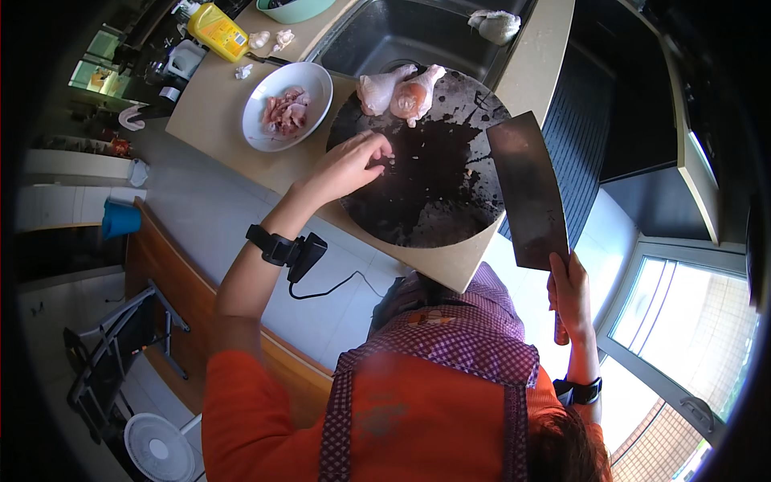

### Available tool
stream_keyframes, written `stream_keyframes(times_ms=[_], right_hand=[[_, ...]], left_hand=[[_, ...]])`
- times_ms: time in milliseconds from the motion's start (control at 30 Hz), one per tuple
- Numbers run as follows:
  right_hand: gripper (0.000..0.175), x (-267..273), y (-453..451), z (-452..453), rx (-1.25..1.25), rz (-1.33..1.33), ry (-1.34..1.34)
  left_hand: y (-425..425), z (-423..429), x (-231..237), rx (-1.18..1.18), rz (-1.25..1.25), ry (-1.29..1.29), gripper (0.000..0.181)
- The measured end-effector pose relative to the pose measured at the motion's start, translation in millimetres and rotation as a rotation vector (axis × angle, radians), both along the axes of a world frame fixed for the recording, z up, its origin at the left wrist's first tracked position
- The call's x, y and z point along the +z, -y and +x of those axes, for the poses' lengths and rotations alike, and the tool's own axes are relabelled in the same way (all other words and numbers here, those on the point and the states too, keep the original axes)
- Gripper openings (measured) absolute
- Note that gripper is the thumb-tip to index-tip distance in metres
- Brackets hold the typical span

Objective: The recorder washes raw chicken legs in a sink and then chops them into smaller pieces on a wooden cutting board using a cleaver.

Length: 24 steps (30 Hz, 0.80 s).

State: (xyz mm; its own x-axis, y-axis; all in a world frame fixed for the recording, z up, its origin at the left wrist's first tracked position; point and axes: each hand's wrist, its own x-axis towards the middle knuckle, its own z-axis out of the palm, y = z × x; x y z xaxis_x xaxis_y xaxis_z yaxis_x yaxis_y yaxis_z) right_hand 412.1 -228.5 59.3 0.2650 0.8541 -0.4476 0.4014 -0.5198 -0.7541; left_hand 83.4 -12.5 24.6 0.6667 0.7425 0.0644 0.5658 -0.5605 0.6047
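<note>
A round, dark-stained chopping board lies across the counter corner and overlaps the sink's near edge. Two raw chicken drumsticks rest side by side at its far rim. My left hand is over the board's left part, fingers curled and thumb apart, with tiny pale scraps by the fingertips. In my right hand is the handle of a broad cleaver, its blade raised at the board's right side. Left of the board, a white bowl contains cut pieces of raw chicken.
Behind the board is a dark sink with a pale cloth on its right rim. A yellow bottle, garlic, a knife and a green basin stand or lie at the back left.
</note>
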Motion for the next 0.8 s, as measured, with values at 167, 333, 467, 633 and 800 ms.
stream_keyframes(times_ms=[167, 333, 467, 633, 800], right_hand=[[0.022, 0, -3, -1, 0.032, -0.001, -0.019], [0.023, 3, -3, 2, 0.04, 0.004, -0.018], [0.024, 1, -1, 8, 0.049, 0.032, -0.031], [0.023, 1, -2, 11, 0.032, 0.014, -0.034], [0.024, 1, 1, 20, -0.011, 0.019, -0.048]], left_hand=[[-2, 7, -12, -0.029, 0.145, -0.073, 0.014], [-1, 1, -3, 0.056, -0.009, -0.143, 0.015], [14, -1, -3, 0.004, 0.061, -0.074, 0.016], [10, 10, -7, -0.037, 0.222, -0.206, 0.016], [17, 76, 5, -0.072, 0.038, 0.037, 0.016]])
